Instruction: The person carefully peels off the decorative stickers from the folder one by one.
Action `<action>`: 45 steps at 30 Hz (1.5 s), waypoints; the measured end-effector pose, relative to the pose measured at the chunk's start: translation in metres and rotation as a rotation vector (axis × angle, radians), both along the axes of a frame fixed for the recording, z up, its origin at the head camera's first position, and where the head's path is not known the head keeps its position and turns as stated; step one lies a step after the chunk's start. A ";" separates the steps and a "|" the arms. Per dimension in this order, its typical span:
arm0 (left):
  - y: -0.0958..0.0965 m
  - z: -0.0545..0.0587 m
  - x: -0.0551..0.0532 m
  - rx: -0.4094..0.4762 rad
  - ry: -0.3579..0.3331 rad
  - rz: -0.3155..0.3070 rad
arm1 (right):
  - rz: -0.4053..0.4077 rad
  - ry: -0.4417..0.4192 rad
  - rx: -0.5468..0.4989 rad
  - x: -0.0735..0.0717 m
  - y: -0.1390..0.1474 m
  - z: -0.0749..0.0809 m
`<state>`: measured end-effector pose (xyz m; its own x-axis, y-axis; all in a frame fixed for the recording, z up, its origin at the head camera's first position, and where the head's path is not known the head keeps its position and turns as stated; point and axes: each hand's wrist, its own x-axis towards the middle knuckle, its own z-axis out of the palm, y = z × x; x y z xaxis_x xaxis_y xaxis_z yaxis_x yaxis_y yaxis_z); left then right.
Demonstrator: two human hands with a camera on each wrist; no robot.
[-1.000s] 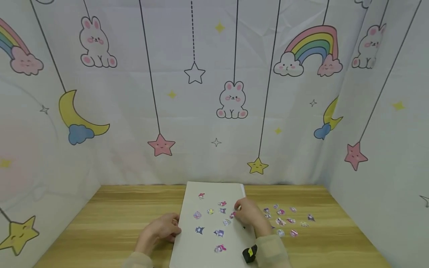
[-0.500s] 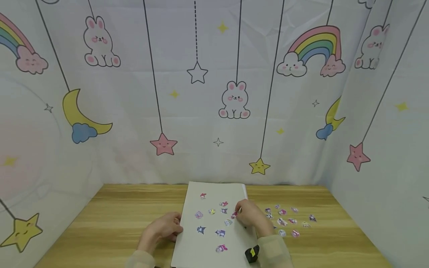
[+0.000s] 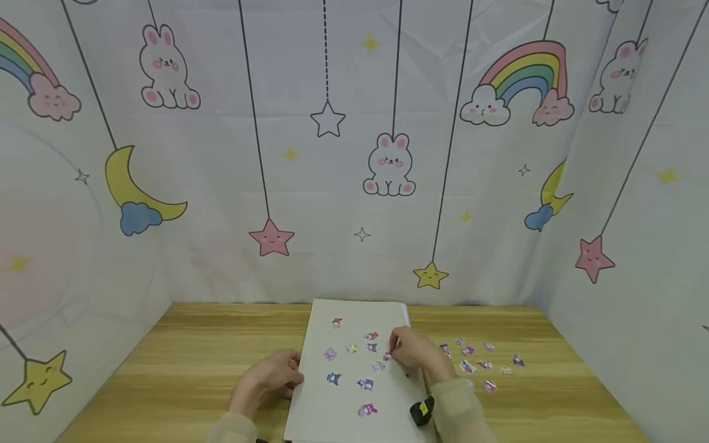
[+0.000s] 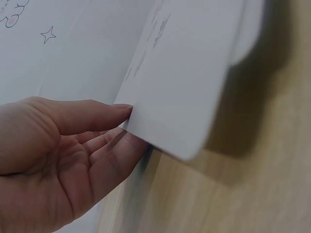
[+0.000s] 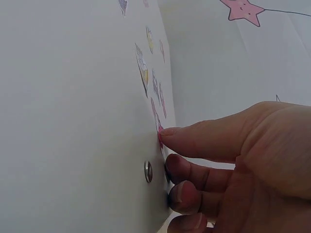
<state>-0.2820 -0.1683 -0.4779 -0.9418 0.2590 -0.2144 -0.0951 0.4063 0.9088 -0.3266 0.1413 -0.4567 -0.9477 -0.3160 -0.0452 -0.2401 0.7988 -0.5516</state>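
Note:
A white folder (image 3: 332,418) dotted with small cartoon stickers stands propped over the table. My left hand (image 3: 272,375) pinches its left edge; in the left wrist view the thumb (image 4: 97,115) lies on the front, with fingers behind. At the right side, my right hand (image 3: 418,352) has curled fingers and holds a pink cartoon sticker (image 3: 387,355) flat to the folder's face. The right wrist view shows the thumb (image 5: 194,140) on this sticker and the other fingertips right at the folder's surface. A metal rivet (image 5: 148,172) sits just beside them.
Several loose stickers (image 3: 468,367) lie on the wooden table (image 3: 221,329) right of the folder. A black strap piece with a yellow mark (image 3: 423,410) sits by the right sleeve. A white curtain (image 3: 310,184) printed with bunnies and stars encloses the back and sides.
The whole view has shifted slightly, so things appear a little further right. Both hands keep their places on the folder, and the right thumb stays at the pink sticker.

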 end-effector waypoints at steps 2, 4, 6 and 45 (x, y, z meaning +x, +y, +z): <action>0.000 0.000 0.000 0.004 0.000 -0.004 | 0.008 -0.007 0.005 -0.002 0.001 0.001; 0.000 0.000 0.001 0.009 -0.001 -0.010 | 0.015 -0.004 0.006 -0.004 0.001 0.001; 0.000 0.000 0.001 0.009 0.001 -0.016 | 0.025 0.007 0.006 -0.005 0.001 0.001; -0.001 0.002 0.002 -0.005 0.016 -0.010 | 0.057 0.011 -0.007 -0.003 0.003 0.001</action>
